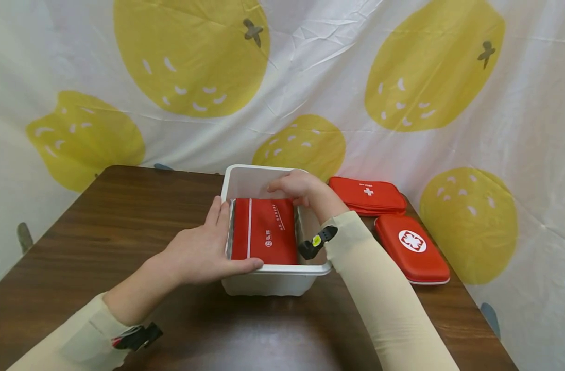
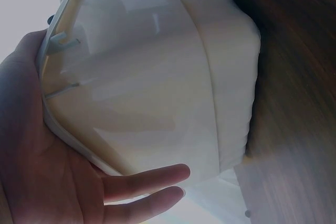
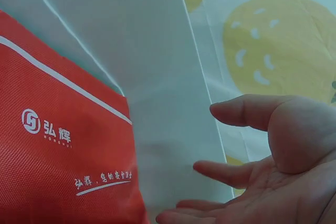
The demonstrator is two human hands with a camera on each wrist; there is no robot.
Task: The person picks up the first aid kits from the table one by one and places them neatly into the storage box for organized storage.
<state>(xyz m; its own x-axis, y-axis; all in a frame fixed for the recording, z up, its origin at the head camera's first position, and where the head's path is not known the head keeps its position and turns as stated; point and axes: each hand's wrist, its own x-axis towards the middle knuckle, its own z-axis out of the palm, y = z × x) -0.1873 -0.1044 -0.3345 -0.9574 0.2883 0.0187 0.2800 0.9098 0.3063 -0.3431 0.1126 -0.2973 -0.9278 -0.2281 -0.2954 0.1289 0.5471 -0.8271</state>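
Observation:
A white plastic bin (image 1: 275, 283) stands on the table with a red fabric pouch (image 1: 268, 226) lying in it, white stripe and lettering facing up. My left hand (image 1: 196, 252) rests against the bin's near left corner, thumb along the front rim. In the left wrist view, straight fingers (image 2: 149, 182) spread beside the bin's outer wall (image 2: 142, 93). Over the bin's far right part is my right hand (image 1: 298, 186), its fingers loosely bent above the pouch's far edge. The right wrist view shows this hand (image 3: 273, 166) with nothing between thumb and fingers, apart from the pouch (image 3: 68, 129).
To the right of the bin lie a flat red case with a white cross (image 1: 365, 195) and, nearer, a red hard case with a round white emblem (image 1: 412, 245). The brown wooden table (image 1: 115, 237) extends left of the bin. A lemon-patterned curtain (image 1: 310, 67) hangs behind.

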